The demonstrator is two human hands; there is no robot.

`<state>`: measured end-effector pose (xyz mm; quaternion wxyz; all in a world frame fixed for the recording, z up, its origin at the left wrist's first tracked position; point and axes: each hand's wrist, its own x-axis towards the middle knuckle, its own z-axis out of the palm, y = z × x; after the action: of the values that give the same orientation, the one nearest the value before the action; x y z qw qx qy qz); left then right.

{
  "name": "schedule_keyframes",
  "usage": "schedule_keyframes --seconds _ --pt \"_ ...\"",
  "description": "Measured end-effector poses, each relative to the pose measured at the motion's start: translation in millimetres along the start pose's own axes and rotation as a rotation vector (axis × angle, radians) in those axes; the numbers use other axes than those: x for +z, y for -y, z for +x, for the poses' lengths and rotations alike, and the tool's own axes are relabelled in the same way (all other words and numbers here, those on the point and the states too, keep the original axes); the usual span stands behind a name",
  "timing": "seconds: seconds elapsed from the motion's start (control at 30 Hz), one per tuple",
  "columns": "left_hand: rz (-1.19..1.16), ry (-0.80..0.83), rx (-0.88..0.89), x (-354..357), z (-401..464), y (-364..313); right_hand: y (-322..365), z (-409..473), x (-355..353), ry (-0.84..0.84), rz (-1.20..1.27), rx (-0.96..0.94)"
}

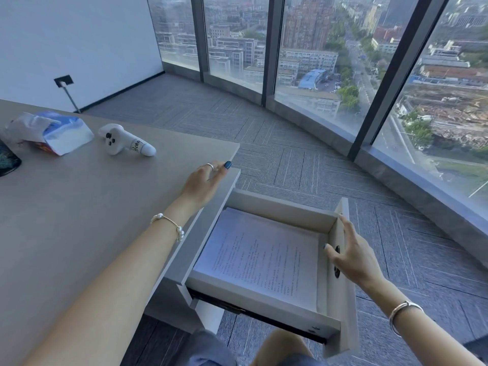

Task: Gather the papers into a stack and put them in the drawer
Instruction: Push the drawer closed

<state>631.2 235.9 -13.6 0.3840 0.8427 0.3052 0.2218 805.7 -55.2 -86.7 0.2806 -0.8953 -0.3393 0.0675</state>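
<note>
A stack of printed white papers (260, 257) lies flat inside the open grey drawer (264, 311), which is pulled out from under the desk. My right hand (348, 253) rests on the drawer's front panel (343, 281), fingers spread over its top edge and inner face. My left hand (207, 180) lies palm down on the desk's right edge just above the drawer, fingers curled over the rim. Neither hand holds a paper.
The beige desk (79, 212) carries a white handheld controller (124, 140), a tissue pack (52, 132) and a dark object (8, 161) at the far left. Grey carpet and floor-to-ceiling windows lie beyond. My knees are below the drawer.
</note>
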Motion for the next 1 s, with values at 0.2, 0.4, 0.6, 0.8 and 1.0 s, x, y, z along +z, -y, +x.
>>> schedule_keyframes --seconds 0.2,0.4,0.6,0.8,1.0 --pt "0.044 -0.013 -0.016 0 1 -1 29 9 20 0.034 0.034 -0.074" --pt "0.043 -0.016 -0.026 -1 1 -1 66 20 43 0.107 0.097 -0.123" --pt "0.039 -0.043 -0.028 -1 0 -2 90 22 61 0.137 0.165 -0.158" --pt "0.031 -0.052 -0.03 -1 0 -2 110 25 77 0.276 0.21 -0.244" --pt "-0.006 -0.07 -0.046 -2 -3 -5 120 30 85 0.487 0.321 -0.255"
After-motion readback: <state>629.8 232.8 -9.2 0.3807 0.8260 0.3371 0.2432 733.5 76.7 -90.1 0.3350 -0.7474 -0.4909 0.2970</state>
